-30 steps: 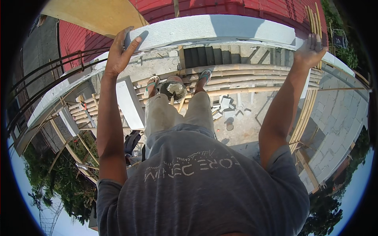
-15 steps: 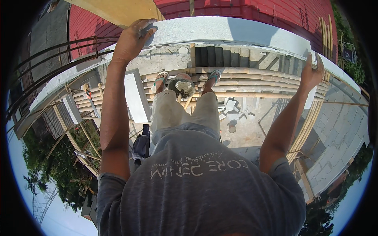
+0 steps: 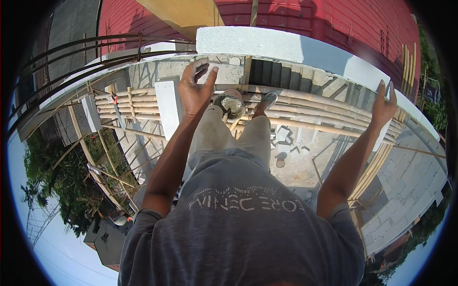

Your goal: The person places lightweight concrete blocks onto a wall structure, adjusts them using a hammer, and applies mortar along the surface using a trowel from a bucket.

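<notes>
A long white block (image 3: 279,43) lies along the top of the white parapet across the upper middle. My left hand (image 3: 202,81) is just below the block's left end, clear of it, fingers loosely curved and apart, holding nothing. My right hand (image 3: 384,102) has its fingers at the block's right end, apparently gripping it. Between my feet, on bamboo poles (image 3: 305,107), is a bucket of grey mortar (image 3: 234,106) with a handle sticking out. An upright white slab (image 3: 167,107) stands left of the bucket.
Dark rebar bars (image 3: 114,41) run along the left parapet. A yellow board (image 3: 186,12) and red roofing (image 3: 324,24) lie beyond. Dark steps (image 3: 272,74) drop below the block. Scattered offcuts (image 3: 284,136) lie on the floor below; a grey block wall (image 3: 400,176) curves along the right.
My left hand has let go of the block's left end and moved down toward me. The block and surroundings appear shifted right in view; my right hand stays at its right end.
</notes>
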The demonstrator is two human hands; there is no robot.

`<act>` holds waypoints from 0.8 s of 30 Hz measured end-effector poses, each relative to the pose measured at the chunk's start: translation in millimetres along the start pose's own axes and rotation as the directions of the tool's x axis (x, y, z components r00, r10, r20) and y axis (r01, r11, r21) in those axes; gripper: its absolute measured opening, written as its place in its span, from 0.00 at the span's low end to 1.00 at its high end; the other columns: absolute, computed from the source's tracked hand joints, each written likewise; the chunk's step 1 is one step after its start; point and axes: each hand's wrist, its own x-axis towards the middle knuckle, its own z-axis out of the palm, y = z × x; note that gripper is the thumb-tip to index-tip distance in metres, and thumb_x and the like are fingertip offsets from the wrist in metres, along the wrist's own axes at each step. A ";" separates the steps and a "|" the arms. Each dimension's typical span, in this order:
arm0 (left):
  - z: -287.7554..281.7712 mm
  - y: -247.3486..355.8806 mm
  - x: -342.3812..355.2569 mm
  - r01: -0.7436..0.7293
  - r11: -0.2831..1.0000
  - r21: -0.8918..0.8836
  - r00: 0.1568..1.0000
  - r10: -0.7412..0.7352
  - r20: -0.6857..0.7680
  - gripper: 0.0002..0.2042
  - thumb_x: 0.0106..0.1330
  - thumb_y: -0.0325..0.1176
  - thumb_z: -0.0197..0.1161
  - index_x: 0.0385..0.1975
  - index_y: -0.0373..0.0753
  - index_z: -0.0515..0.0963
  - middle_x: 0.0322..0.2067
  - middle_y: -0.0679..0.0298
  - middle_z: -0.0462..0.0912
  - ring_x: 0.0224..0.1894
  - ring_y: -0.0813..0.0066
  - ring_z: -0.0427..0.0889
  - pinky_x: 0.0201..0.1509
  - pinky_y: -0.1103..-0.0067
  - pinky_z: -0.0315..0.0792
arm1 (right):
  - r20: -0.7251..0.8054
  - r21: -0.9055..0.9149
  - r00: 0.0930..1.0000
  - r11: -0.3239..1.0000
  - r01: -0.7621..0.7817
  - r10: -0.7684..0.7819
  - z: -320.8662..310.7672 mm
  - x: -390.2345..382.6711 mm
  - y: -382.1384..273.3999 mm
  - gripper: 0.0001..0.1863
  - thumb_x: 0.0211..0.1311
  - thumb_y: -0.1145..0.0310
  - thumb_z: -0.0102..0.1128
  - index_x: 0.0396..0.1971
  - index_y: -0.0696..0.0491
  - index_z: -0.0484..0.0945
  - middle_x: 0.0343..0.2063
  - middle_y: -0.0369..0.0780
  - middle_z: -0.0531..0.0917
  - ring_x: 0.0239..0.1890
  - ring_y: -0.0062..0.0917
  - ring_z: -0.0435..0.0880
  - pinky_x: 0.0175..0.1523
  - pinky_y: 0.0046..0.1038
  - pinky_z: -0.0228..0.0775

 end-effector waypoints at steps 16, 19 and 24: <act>29.0 -62.3 43.1 0.114 0.918 -0.381 0.992 -0.126 -0.009 0.29 0.59 0.24 0.72 0.62 0.34 0.71 0.51 0.57 0.83 0.52 0.78 0.80 0.56 0.77 0.75 | 0.067 0.054 0.996 0.997 -0.064 0.060 5.0 1.5 11.2 0.32 0.61 0.44 0.61 0.58 0.51 0.78 0.54 0.44 0.82 0.58 0.36 0.80 0.66 0.32 0.63; 27.9 -64.0 42.7 0.155 0.962 -0.224 0.986 -0.163 -0.017 0.26 0.58 0.25 0.73 0.58 0.35 0.76 0.48 0.59 0.86 0.49 0.80 0.81 0.55 0.78 0.75 | 0.073 0.106 0.992 0.988 -0.109 0.102 4.3 0.6 8.8 0.32 0.61 0.44 0.62 0.58 0.52 0.78 0.54 0.45 0.82 0.58 0.35 0.80 0.64 0.31 0.65; 29.7 -64.7 43.4 0.146 0.938 -0.313 0.987 -0.161 -0.021 0.23 0.58 0.27 0.74 0.54 0.35 0.79 0.45 0.61 0.87 0.46 0.82 0.82 0.52 0.80 0.76 | 0.068 0.083 0.994 0.993 -0.086 0.080 0.9 -0.9 0.7 0.31 0.62 0.46 0.61 0.58 0.52 0.78 0.54 0.46 0.82 0.57 0.34 0.81 0.63 0.31 0.66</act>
